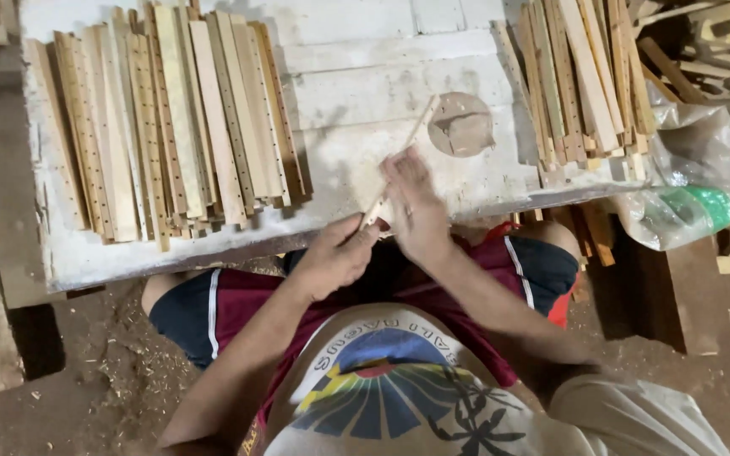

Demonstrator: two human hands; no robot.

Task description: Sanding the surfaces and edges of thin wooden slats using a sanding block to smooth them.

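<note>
A white-painted plank table fills the upper half of the frame, likely set low so a seated person can work over their knees. On its left a wide stack of drilled wooden slats lies fanned, holes showing; a second pile of slats sits at upper right, beside a clear plastic bag. At centre, a thin wooden strip runs diagonally from the table edge toward a round patch. The left hand is closed round its near end, steadying it; the right hand lies flat, fingers spread, pressing along it.
</note>
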